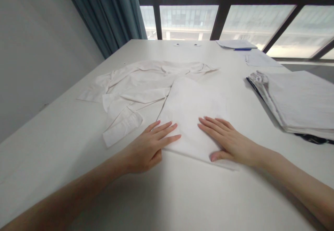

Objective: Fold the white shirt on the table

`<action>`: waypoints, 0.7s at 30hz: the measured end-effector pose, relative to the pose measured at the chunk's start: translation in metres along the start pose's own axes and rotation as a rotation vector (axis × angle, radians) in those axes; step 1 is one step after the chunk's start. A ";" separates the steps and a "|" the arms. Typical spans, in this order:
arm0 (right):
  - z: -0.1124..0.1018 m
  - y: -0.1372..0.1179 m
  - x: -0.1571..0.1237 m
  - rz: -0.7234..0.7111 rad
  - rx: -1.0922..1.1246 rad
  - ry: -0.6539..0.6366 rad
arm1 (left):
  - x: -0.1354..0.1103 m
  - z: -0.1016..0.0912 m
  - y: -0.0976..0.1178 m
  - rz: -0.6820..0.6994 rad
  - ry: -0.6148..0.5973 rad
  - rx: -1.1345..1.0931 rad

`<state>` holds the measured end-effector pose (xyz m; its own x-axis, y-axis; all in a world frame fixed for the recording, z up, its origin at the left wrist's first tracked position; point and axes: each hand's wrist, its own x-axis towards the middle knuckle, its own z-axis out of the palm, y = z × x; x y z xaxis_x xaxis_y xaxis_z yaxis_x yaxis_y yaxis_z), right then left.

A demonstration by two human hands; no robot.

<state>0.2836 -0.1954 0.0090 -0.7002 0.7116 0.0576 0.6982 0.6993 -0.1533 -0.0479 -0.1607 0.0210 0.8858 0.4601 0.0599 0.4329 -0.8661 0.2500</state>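
A white shirt [146,79] lies on the table, its left part loose and creased with a sleeve [124,123] bent toward me. Its right part forms a smooth, flat folded panel [193,102] under my hands. My left hand [150,145] rests on the panel's near left edge, fingers spread and thumb tucked lower. On the panel's right side my right hand [225,140] lies flat, fingers stretched toward the middle and thumb apart. Neither hand grips the cloth; both press on it from above.
At the right of the white table [167,196] lies a stack of folded white cloth [300,98] with dark material beneath. Papers [237,44] and a blue pen [242,49] lie at the far right. A blue curtain [109,12] and windows stand behind the table, a wall at left.
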 end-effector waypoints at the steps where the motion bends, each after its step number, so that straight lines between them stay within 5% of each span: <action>1: 0.000 0.002 -0.001 -0.008 0.005 -0.021 | 0.000 -0.001 0.000 -0.003 -0.002 -0.023; 9: -0.006 0.008 -0.002 0.007 0.071 -0.117 | 0.006 0.014 -0.008 -0.117 0.098 -0.003; 21: -0.007 -0.042 0.007 -0.037 0.018 -0.044 | 0.004 0.017 -0.002 -0.133 0.162 0.289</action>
<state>0.2507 -0.2193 0.0224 -0.7318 0.6812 0.0204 0.6690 0.7237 -0.1693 -0.0424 -0.1606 0.0039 0.7907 0.5775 0.2031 0.5925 -0.8054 -0.0169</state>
